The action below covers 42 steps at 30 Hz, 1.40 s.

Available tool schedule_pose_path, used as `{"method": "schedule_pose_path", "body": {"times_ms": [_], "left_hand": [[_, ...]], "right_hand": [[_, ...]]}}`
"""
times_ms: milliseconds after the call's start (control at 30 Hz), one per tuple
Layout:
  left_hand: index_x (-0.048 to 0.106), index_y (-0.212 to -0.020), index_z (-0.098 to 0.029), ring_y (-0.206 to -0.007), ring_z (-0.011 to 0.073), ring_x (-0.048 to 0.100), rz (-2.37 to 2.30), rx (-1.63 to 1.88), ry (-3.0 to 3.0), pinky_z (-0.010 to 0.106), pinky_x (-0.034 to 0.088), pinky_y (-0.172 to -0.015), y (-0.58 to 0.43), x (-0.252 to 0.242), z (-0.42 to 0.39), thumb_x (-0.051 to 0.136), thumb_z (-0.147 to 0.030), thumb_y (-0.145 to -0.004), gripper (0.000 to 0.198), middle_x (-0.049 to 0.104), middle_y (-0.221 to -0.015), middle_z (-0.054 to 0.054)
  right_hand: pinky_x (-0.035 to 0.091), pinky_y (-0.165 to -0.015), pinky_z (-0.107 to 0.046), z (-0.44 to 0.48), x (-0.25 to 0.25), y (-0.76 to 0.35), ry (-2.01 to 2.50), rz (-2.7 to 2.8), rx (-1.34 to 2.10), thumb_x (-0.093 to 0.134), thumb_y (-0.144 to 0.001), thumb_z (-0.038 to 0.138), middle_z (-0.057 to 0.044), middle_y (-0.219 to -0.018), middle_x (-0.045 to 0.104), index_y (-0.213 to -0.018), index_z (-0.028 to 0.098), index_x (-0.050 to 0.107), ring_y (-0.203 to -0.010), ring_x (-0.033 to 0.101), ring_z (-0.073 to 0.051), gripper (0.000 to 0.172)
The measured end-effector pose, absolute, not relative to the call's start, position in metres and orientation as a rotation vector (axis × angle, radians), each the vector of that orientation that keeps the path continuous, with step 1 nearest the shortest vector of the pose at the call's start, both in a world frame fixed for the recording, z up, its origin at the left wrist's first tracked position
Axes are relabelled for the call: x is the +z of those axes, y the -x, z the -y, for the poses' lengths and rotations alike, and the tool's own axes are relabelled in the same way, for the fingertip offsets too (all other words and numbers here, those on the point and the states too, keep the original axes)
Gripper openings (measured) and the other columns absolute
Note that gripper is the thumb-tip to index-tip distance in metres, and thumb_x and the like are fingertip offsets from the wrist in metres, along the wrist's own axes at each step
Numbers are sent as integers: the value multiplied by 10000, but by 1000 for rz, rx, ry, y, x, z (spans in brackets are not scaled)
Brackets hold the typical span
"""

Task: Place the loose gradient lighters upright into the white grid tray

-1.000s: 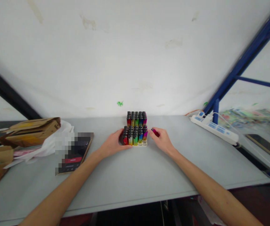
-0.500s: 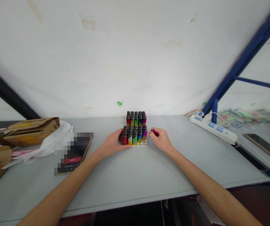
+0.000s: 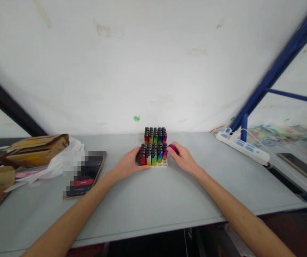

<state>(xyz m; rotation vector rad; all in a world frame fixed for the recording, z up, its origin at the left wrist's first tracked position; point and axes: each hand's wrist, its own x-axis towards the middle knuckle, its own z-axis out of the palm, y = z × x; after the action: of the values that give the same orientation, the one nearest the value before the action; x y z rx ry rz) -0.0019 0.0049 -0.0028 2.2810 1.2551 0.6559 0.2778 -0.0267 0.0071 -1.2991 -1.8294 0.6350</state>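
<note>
Several coloured lighters (image 3: 154, 157) with black tops stand upright in a pale tray (image 3: 164, 164) in front of me. The tray's front right corner shows bare slots. Around the tray's left side and front edge, my left hand (image 3: 130, 163) is closed. My right hand (image 3: 182, 157) pinches a purple lighter (image 3: 173, 147), tilted, just right of the tray's back rows. Behind, a second group of lighters (image 3: 155, 135) stands in rows near the wall.
To the left lie a phone-like dark device (image 3: 86, 176), a white plastic bag (image 3: 71, 153) and an open cardboard box (image 3: 35, 150). A white power strip (image 3: 241, 146) with cables runs along the right, near a blue metal frame (image 3: 260, 89). Another dark device (image 3: 303, 167) lies beyond it.
My right hand has shifted slightly left and up with the purple lighter, closer to the tray's right side. My left hand keeps its place on the tray.
</note>
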Motion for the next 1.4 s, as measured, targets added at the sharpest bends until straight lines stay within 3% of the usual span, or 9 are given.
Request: {"method": "schedule_pose_path", "body": {"times_ms": [100, 200, 300, 467, 633, 933, 1200, 1400], "left_hand": [[584, -1360, -150, -1182, 367, 692, -1255, 651, -2293, 477, 539, -1043, 1, -2, -4, 808, -599, -741, 796, 718, -1321, 160], [591, -1369, -140, -1219, 377, 673, -1237, 681, -2313, 494, 521, -1078, 1, -2, -5, 823, -581, -733, 808, 699, -1355, 175], [582, -1401, -151, -1247, 373, 664, -1189, 715, -2311, 489, 513, -1104, 4, -2, -6, 833, -583, -729, 837, 690, -1381, 168], [521, -1504, -198, -1293, 345, 658, -1102, 780, -2248, 470, 505, -1143, 16, -4, -11, 840, -583, -725, 926, 658, -1462, 131], [550, -1495, -206, -1300, 338, 660, -1084, 758, -2227, 475, 503, -1149, 21, -6, -14, 835, -587, -726, 904, 662, -1467, 122], [621, -1415, -186, -1287, 362, 663, -1136, 732, -2226, 530, 484, -1154, 16, -1, -12, 844, -569, -717, 827, 682, -1429, 158], [513, -1501, -232, -1202, 298, 689, -1068, 874, -2122, 492, 572, -1065, 13, 7, -5, 869, -512, -716, 907, 633, -1446, 143], [570, -1436, -213, -1023, 245, 690, -1087, 843, -2044, 462, 623, -946, 14, 15, -4, 856, -479, -737, 801, 680, -1301, 124]], "right_hand": [[437, -635, -282, 26, 12, -286, 1239, 1903, 670, 421, -1069, 533, 18, -747, 580, -910, 228, 527, -635, 549, -154, 360], [490, -713, -301, 24, 15, -294, 1175, 2003, 466, 441, -1070, 537, -61, -935, 626, -887, 213, 590, -796, 611, -183, 401], [465, -712, -306, 23, 17, -299, 1171, 2106, 331, 442, -1078, 527, -45, -822, 620, -826, 208, 618, -747, 579, -184, 443], [416, -638, -285, 25, 20, -300, 1170, 2110, 414, 453, -1074, 547, -7, -682, 624, -805, 199, 625, -612, 541, -156, 473], [449, -673, -281, 25, 20, -298, 1120, 2188, 492, 466, -1061, 585, -26, -725, 678, -854, 190, 677, -663, 605, -172, 493], [510, -821, -344, 30, 25, -294, 1090, 2283, 493, 494, -1060, 539, -84, -980, 764, -1048, 218, 726, -860, 680, -236, 396], [444, -665, -300, 26, 22, -297, 1164, 2273, 512, 442, -1076, 543, -43, -782, 719, -1015, 215, 682, -667, 619, -202, 412], [465, -713, -306, 25, 18, -292, 1165, 2332, 443, 453, -1084, 511, -65, -898, 750, -1063, 228, 679, -767, 670, -227, 362]]}}
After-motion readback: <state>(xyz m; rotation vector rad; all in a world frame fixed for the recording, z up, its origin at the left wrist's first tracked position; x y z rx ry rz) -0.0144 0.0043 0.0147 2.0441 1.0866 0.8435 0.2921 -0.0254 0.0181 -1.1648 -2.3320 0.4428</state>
